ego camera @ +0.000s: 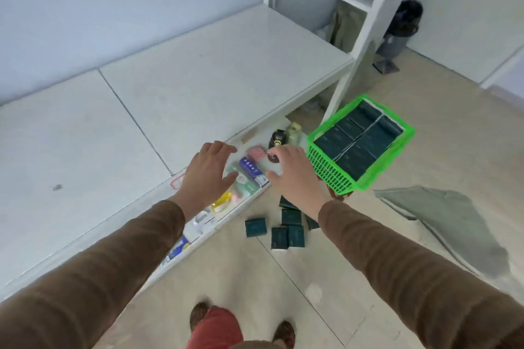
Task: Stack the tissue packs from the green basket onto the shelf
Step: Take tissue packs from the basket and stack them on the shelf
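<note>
One view only, head-mounted, looking steeply down and forward from standing height. The white shelf (pixel 198 71) runs along the left, floor (pixel 425 156) to the right, the person's own feet at the bottom edge. Wide lens, edges bending.

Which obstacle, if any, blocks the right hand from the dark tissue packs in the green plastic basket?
Probably none: the right hand is open beside the green plastic basket, whose dark tissue packs lie uncovered.
</note>
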Motion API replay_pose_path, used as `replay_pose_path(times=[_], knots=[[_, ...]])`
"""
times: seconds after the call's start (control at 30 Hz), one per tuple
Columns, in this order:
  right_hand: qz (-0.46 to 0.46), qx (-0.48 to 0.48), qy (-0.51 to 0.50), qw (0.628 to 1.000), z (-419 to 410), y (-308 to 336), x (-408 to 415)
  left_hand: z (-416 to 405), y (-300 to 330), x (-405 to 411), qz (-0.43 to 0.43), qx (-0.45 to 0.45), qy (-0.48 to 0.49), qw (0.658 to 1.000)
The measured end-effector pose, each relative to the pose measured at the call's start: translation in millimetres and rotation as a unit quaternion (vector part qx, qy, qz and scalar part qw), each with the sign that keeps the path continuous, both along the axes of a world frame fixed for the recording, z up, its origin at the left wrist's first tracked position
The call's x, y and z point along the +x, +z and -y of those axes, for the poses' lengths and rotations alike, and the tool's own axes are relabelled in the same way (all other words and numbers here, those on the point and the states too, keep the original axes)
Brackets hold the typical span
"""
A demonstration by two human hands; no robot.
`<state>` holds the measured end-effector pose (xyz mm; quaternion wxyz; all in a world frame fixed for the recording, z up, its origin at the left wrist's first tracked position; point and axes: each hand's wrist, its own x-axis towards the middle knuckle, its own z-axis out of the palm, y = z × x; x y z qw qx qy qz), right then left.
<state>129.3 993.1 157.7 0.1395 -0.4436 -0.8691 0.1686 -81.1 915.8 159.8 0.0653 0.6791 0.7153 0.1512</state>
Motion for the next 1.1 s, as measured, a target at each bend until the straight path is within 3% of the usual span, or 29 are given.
replay_pose_path(times=[0.23,0.4,0.7,0.87,0.97,1.1], knots=[[0.029,-0.093,-0.097,0.990,-84.3,-50.7,119.1,-104.0,-46.3,113.5,0.037,-0.067,-0.046,0.996],[0.009,-0.224,-0.204,0.953,-141.7,-94.9,181.3,-189.0,-88.1,167.9,0.079,-0.131,-0.076,0.985],[-0.081,-0.428,-0.370,0.821,-233.3,-186.2,255.5,-335.4,-168.2,238.3,0.076,-0.246,-0.057,0.965],[-0.178,-0.506,-0.486,0.690,-288.6,-242.3,263.4,-410.5,-222.4,266.9,0.065,-0.287,0.014,0.956],[-0.181,-0.546,-0.517,0.634,-313.4,-274.6,263.6,-437.7,-257.8,280.1,0.018,-0.306,0.057,0.950],[-0.164,-0.589,-0.531,0.586,-331.4,-304.7,258.8,-450.3,-295.8,286.8,-0.064,-0.323,0.085,0.941]])
